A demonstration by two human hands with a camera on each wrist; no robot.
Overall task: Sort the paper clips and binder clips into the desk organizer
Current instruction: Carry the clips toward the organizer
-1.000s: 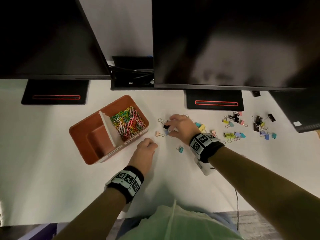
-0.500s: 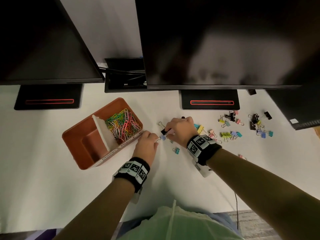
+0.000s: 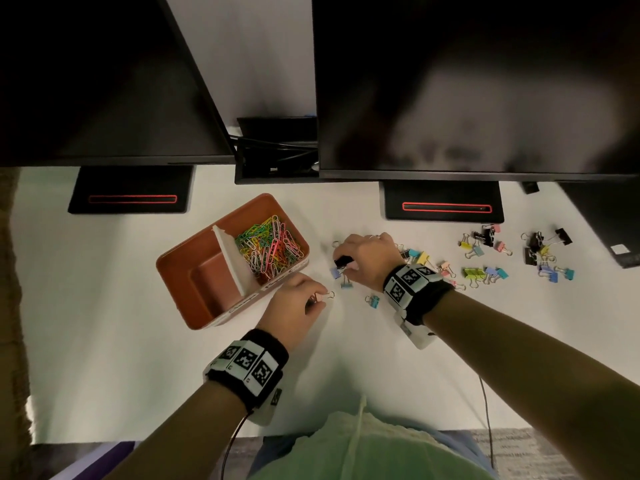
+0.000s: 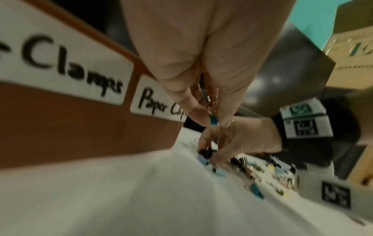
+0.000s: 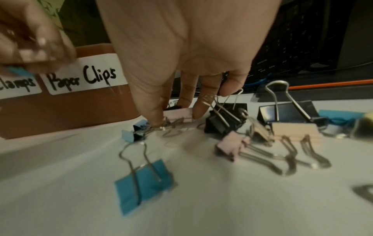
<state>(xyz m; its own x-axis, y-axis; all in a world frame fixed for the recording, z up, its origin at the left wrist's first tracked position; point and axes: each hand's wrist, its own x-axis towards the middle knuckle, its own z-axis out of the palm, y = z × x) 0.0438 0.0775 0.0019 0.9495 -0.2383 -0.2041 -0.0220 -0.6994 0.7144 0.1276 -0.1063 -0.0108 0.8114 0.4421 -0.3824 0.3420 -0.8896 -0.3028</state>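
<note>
The orange-brown desk organizer [image 3: 180,271] sits left of centre on the white desk, with coloured paper clips [image 3: 270,251] heaped in its right compartment. Its left compartment holds a smaller tray. Its front wall carries the labels "Clamps" [image 4: 76,70] and "Paper Clips" [image 5: 82,79]. My left hand [image 3: 320,299] hovers beside the organizer's near right corner and pinches small binder clips, a blue one [image 4: 213,119] showing between the fingertips. My right hand [image 5: 177,116] is down on the desk, thumb and finger pinching a pale pink binder clip [image 5: 179,114]; a black clip [image 3: 343,261] lies against it.
Loose binder clips lie around the right hand [image 5: 141,183] and in scattered groups further right [image 3: 485,271] [image 3: 543,251]. Two dark monitors [image 3: 450,81] overhang the back of the desk on stands [image 3: 443,206]. A keyboard corner [image 3: 623,251] sits far right.
My left hand reached over to the clips beside the right hand, took hold of a binder clip and drew back toward the organizer's corner. The right hand stayed among the clips.
</note>
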